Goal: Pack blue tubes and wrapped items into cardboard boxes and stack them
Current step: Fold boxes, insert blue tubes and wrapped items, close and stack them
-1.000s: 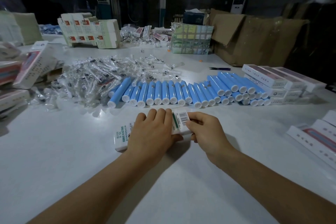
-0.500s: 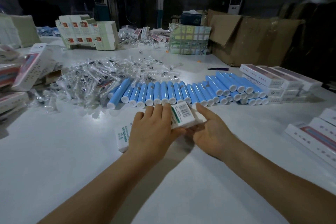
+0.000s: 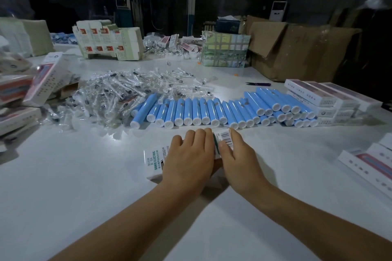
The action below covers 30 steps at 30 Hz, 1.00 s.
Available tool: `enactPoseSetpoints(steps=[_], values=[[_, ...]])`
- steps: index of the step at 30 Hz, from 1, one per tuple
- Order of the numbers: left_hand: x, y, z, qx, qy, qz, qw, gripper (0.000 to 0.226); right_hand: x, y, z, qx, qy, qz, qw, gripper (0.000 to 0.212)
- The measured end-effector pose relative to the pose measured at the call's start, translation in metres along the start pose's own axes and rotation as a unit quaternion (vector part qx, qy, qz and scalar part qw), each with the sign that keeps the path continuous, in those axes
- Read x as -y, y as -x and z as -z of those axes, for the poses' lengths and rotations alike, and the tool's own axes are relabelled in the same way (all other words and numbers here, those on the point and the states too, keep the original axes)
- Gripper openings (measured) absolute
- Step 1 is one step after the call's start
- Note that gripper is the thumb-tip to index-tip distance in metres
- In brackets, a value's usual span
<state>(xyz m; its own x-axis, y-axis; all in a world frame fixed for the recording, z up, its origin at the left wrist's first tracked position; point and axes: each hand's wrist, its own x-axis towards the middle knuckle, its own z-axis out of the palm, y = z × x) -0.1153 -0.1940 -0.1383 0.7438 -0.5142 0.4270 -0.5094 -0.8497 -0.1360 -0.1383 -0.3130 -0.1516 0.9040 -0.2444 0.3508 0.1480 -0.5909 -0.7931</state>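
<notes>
A wide white table (image 3: 63,197) fills the view, and everything else is placed here against the row of blue tubes (image 3: 222,110) lying side by side across its middle, white caps toward the camera.

Behind the tubes and to the right, at the table's far edge, stands a large brown carton (image 3: 301,53) with an open flap. Left of that carton, behind the tubes, sits a taped bundle of packages (image 3: 226,51), and further left a batch of flat unfolded cartons (image 3: 108,42).

Touching the tubes' left end and spreading behind them is a loose heap of clear-wrapped items (image 3: 118,93). Beyond that heap, at the table's left edge, lie tilted white and pink boxes (image 3: 45,78).

Against the tubes' right end rests a neat stack of closed white boxes (image 3: 331,97); more lie nearer the camera at the right edge (image 3: 369,163). Small dark snips (image 3: 258,84) lie just behind the tubes' right half.

Just in front of the tubes' middle lies one white cardboard box (image 3: 153,163) printed in green, flat on the table. The left hand (image 3: 191,159) lies over its middle, fingers curved down on it. The right hand (image 3: 237,159) holds the barcoded end, thumb on top and fingers along the far side.
</notes>
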Motion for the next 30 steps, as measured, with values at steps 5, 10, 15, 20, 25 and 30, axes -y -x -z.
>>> enactPoseSetpoints(steps=[5, 10, 15, 20, 25, 30], values=[[0.004, 0.0, -0.002, -0.008, -0.012, 0.005, 1.0, 0.065, 0.003, -0.008, 0.009, 0.032, -0.306, -0.145, 0.94, 0.031], [0.007, 0.0, 0.0, -0.005, 0.001, 0.036, 0.999, 0.089, -0.001, -0.014, 0.014, 0.049, -0.392, -0.173, 0.902, 0.026], [0.009, 0.003, 0.0, -0.006, 0.001, 0.03, 1.0, 0.091, -0.004, -0.016, 0.016, 0.043, -0.397, -0.166, 0.902, 0.025], [0.007, 0.004, -0.002, -0.006, -0.004, 0.026, 1.0, 0.088, -0.004, -0.017, 0.018, 0.054, -0.419, -0.194, 0.885, 0.026], [0.008, 0.005, -0.001, -0.023, -0.01, 0.021, 0.999, 0.083, -0.004, -0.018, 0.02, 0.085, -0.451, -0.186, 0.869, 0.028], [0.008, 0.005, -0.003, -0.025, -0.028, 0.015, 0.999, 0.077, -0.006, -0.018, 0.018, 0.076, -0.405, -0.17, 0.895, 0.029]])
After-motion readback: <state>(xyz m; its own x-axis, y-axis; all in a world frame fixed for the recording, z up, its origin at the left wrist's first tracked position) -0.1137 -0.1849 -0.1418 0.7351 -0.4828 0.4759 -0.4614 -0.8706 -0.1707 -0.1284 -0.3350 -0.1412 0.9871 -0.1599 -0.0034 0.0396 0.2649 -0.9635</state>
